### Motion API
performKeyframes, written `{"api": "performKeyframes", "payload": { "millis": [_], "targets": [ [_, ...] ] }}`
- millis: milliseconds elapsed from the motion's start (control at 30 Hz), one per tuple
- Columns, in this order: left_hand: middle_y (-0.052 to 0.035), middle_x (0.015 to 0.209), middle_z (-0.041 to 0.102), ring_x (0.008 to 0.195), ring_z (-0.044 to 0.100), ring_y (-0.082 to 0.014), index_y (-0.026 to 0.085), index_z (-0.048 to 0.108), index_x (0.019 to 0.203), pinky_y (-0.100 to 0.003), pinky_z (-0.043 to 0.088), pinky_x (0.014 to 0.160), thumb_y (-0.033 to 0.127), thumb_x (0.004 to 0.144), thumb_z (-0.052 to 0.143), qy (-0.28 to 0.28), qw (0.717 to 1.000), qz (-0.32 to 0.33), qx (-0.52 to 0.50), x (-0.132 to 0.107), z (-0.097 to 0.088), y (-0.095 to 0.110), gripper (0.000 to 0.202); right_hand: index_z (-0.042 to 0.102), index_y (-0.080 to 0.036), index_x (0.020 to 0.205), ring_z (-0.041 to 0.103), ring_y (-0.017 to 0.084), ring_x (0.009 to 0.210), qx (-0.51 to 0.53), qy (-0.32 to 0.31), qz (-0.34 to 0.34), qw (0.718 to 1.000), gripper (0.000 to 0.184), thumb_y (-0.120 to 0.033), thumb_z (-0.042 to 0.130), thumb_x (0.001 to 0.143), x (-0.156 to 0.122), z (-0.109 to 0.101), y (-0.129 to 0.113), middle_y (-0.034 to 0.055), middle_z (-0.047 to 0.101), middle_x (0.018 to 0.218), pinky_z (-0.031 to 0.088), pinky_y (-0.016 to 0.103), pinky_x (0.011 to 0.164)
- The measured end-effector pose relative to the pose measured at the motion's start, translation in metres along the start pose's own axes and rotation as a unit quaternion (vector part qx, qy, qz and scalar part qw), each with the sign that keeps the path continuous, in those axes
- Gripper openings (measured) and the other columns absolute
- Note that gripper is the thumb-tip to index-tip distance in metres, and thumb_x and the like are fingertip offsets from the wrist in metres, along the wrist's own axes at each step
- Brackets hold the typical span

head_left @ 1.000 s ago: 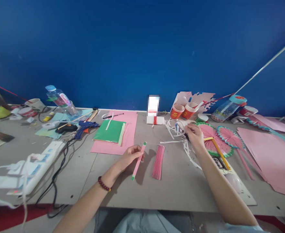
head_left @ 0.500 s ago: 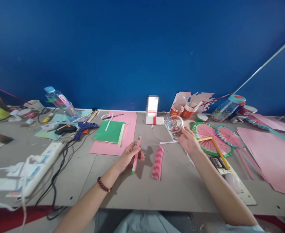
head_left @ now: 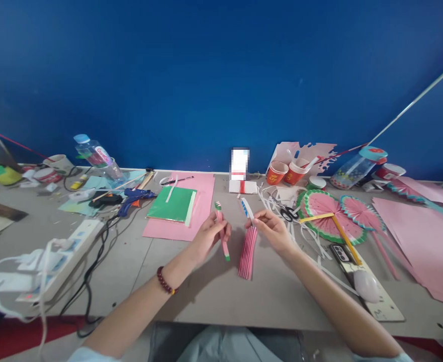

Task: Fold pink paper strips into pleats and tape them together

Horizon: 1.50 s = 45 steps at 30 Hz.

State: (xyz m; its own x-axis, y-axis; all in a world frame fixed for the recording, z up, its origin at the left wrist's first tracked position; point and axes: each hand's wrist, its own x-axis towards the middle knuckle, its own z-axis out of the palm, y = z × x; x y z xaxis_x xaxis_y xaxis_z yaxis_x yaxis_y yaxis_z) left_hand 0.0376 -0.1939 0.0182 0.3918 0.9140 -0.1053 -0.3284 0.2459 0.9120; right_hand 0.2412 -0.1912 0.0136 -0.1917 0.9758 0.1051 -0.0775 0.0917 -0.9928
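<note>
My left hand [head_left: 210,234] is closed around a narrow folded pink paper strip [head_left: 224,241] with green ends, held upright and slightly tilted above the table. My right hand [head_left: 274,229] grips a white roll of tape [head_left: 247,210], turned nearly edge-on, with blue print showing on its inside. Just below the tape, a pleated pink paper [head_left: 247,254] lies on the table between my hands. Its top end is close to the fingers of my right hand; whether they touch I cannot tell.
At left, a green paper pack [head_left: 170,205] rests on a pink sheet [head_left: 202,201], near a blue glue gun [head_left: 134,198] and a power strip [head_left: 68,259]. To the right lie scissors [head_left: 289,214], white strips [head_left: 317,241], watermelon fans [head_left: 327,213] and paper cups [head_left: 277,172].
My right hand has moved left and down with the tape roll, turning it edge-on beside the strip. My left hand has shifted slightly right and up, and the pink strip now leans the other way.
</note>
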Motion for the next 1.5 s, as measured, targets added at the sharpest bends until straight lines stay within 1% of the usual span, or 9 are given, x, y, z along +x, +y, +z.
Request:
{"api": "performKeyframes", "payload": {
  "millis": [133, 267, 500, 633, 733, 833, 1167, 1367, 1500],
  "targets": [
    [0.0072, 0.057, 0.046, 0.049, 0.044, -0.0073, 0.020, 0.046, 0.083, -0.020, 0.039, 0.050, 0.032, 0.077, 0.064, 0.066, 0.995, 0.050, 0.058, 0.006, 0.014, -0.007, 0.023, 0.053, -0.020, 0.079, 0.064, 0.015, 0.072, 0.017, -0.008, -0.004, 1.000, 0.025, -0.043, 0.064, 0.079, -0.001, 0.005, 0.004, 0.0024, 0.070, 0.075, 0.047, 0.031, 0.074],
    [0.0072, 0.059, 0.044, 0.047, 0.040, -0.0063, 0.020, 0.056, 0.101, -0.019, 0.036, 0.048, 0.032, 0.078, 0.062, 0.146, 0.965, 0.140, 0.164, 0.003, 0.016, -0.028, 0.027, 0.054, -0.020, 0.079, 0.064, 0.015, 0.072, 0.035, -0.024, 0.007, 0.999, 0.026, -0.043, 0.064, 0.079, -0.004, 0.012, 0.010, 0.0025, 0.069, 0.074, 0.048, 0.031, 0.073],
    [-0.0033, 0.073, 0.062, 0.067, 0.055, -0.0164, 0.024, 0.067, 0.109, -0.029, 0.045, 0.069, 0.024, 0.079, 0.059, 0.107, 0.919, 0.235, 0.299, -0.008, 0.008, -0.039, 0.032, 0.055, -0.020, 0.076, 0.062, 0.015, 0.067, 0.046, -0.027, 0.012, 0.999, 0.026, -0.044, 0.066, 0.077, -0.008, 0.024, 0.016, 0.0012, 0.067, 0.069, 0.050, 0.030, 0.068],
    [-0.0032, 0.063, 0.058, 0.066, 0.054, -0.0189, 0.027, 0.071, 0.102, -0.030, 0.045, 0.069, 0.023, 0.073, 0.064, 0.104, 0.928, 0.207, 0.291, -0.010, 0.008, -0.035, 0.030, 0.056, -0.021, 0.075, 0.062, 0.013, 0.065, 0.061, -0.011, 0.014, 0.998, 0.025, -0.043, 0.068, 0.075, -0.008, 0.025, 0.016, -0.0005, 0.065, 0.067, 0.050, 0.029, 0.066],
    [-0.0060, 0.075, 0.064, 0.075, 0.058, -0.0220, 0.027, 0.071, 0.098, -0.033, 0.047, 0.074, 0.024, 0.072, 0.067, 0.098, 0.948, 0.182, 0.240, -0.009, 0.011, -0.036, 0.027, 0.057, -0.021, 0.076, 0.062, 0.013, 0.066, 0.059, -0.006, 0.022, 0.998, 0.025, -0.042, 0.069, 0.074, -0.008, 0.025, 0.017, 0.0001, 0.066, 0.069, 0.050, 0.029, 0.067],
    [-0.0055, 0.079, 0.066, 0.075, 0.058, -0.0205, 0.024, 0.072, 0.089, -0.032, 0.046, 0.074, 0.025, 0.074, 0.065, 0.109, 0.946, 0.194, 0.236, -0.007, 0.013, -0.037, 0.016, 0.057, -0.020, 0.076, 0.063, 0.013, 0.066, 0.057, -0.001, 0.026, 0.998, 0.024, -0.041, 0.069, 0.074, -0.008, 0.026, 0.020, 0.0003, 0.067, 0.069, 0.050, 0.028, 0.067],
    [0.0008, 0.062, 0.057, 0.053, 0.044, -0.0098, 0.017, 0.067, 0.074, -0.024, 0.039, 0.052, 0.032, 0.070, 0.071, 0.123, 0.971, 0.123, 0.163, -0.001, 0.014, -0.033, 0.015, 0.057, -0.020, 0.078, 0.061, 0.013, 0.060, 0.022, 0.023, 0.015, 0.999, 0.026, -0.043, 0.069, 0.073, -0.007, 0.024, 0.027, -0.0005, 0.064, 0.067, 0.051, 0.029, 0.062],
    [0.0047, 0.054, 0.044, 0.046, 0.035, -0.0058, 0.015, 0.065, 0.080, -0.021, 0.029, 0.045, 0.038, 0.071, 0.070, 0.106, 0.982, 0.098, 0.125, 0.001, 0.010, -0.036, 0.026, 0.058, -0.022, 0.092, 0.061, 0.013, 0.063, 0.030, 0.024, 0.019, 0.999, 0.026, -0.039, 0.067, 0.076, -0.007, 0.023, 0.031, -0.0004, 0.066, 0.071, 0.051, 0.028, 0.062],
    [0.0049, 0.061, 0.046, 0.044, 0.034, -0.0045, 0.016, 0.060, 0.101, -0.020, 0.032, 0.043, 0.044, 0.071, 0.069, 0.062, 0.992, 0.076, 0.079, -0.001, 0.008, -0.024, 0.042, 0.061, -0.021, 0.090, 0.062, 0.014, 0.061, 0.028, 0.024, 0.030, 0.999, 0.027, -0.043, 0.066, 0.076, -0.006, 0.023, 0.030, 0.0004, 0.066, 0.069, 0.050, 0.029, 0.063]
  ]
}}
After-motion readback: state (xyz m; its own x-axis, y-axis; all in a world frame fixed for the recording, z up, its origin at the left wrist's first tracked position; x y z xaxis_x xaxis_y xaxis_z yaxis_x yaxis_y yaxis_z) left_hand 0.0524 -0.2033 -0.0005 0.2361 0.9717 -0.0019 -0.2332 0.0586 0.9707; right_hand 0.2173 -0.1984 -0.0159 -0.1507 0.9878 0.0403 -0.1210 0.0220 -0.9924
